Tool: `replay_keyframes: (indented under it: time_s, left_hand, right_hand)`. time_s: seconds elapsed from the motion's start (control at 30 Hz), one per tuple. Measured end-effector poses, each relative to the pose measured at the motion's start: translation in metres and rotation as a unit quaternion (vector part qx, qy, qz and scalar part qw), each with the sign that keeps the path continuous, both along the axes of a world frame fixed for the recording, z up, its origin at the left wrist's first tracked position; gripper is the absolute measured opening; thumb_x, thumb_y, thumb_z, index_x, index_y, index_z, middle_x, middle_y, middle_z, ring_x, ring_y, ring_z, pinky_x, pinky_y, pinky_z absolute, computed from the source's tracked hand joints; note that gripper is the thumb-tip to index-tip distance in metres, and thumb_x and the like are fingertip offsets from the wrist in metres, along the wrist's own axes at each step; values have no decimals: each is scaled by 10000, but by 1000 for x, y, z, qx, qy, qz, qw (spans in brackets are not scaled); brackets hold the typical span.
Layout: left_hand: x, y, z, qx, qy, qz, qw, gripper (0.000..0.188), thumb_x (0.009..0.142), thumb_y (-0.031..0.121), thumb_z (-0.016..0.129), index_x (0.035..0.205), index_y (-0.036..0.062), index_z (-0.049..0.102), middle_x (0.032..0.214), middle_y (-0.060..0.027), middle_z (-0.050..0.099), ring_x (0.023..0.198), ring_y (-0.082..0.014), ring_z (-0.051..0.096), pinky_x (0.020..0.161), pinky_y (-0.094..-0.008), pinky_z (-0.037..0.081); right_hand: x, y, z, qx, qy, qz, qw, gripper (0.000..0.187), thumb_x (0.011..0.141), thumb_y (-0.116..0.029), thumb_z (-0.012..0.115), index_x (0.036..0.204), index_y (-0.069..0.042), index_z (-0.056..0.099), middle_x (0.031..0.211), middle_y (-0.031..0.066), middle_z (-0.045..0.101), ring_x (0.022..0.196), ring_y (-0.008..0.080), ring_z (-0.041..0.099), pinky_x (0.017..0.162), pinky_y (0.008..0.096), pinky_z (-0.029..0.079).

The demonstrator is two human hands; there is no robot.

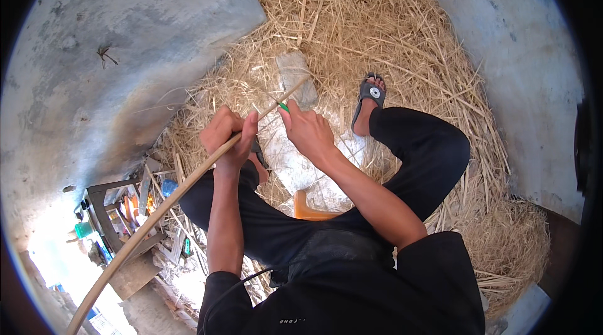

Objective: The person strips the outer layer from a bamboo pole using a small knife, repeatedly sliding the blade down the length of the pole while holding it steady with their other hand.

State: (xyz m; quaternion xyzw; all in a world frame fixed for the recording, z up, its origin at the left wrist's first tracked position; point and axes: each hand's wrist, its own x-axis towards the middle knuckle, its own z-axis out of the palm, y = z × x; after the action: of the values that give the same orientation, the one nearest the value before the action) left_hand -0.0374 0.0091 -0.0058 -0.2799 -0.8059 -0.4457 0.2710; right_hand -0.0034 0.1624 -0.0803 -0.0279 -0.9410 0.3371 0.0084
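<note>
A long, pale wooden pole (164, 204) slants from the lower left up to its thin end just past my hands. My left hand (224, 135) is wrapped round it, thumb lying upward along the side. Farther up the pole, my right hand (308, 129) is closed on a small green-handled knife (284, 107). Most of the handle is hidden in the fingers, and only a little of a thin dark blade shows against the pole. Beneath the pole's far end lies a grey stone block (295, 74).
Pale straw-like shavings (377, 21) cover the floor around my sandalled feet. Bare plaster walls (144, 39) curve up on both sides. At lower left stands a wooden frame (100, 219) by bright clutter. An orange-brown seat edge (308, 210) shows between my legs.
</note>
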Motion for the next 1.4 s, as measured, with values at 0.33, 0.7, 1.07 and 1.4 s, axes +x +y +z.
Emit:
replay_keyframes:
  time_s: [0.33,0.7,1.07,1.4]
  left_hand:
    - [4,13,2,-26,16,-4,1000,328,702,-33,698,552,57,420,504,-44,404,406,-144,393,373,-283,303]
    - [-9,3,6,-19,8,-15,1000,291,745,-37,649,567,33,430,520,-64,464,430,-156,418,404,-266,332]
    - [-11,5,7,0,-4,25,1000,331,807,35,628,553,15,416,501,-33,420,439,-108,360,427,-260,270]
    - [-6,3,4,-2,4,-14,1000,298,769,-25,630,553,10,427,498,-60,467,438,-151,453,408,-271,367]
  right_hand:
    - [-25,9,-76,104,-57,-53,992,318,953,-329,438,943,-31,550,728,192,652,687,346,666,584,435,539]
    - [12,72,-194,51,-209,-199,956,413,970,-372,365,1071,-16,548,800,253,644,792,397,654,696,483,518]
    - [-48,17,-79,-39,-133,-79,987,365,966,-371,357,972,-47,526,674,269,606,669,464,606,627,544,484]
    - [-72,39,-195,92,-171,-108,975,357,973,-358,381,985,-29,520,773,217,656,717,381,659,631,474,528]
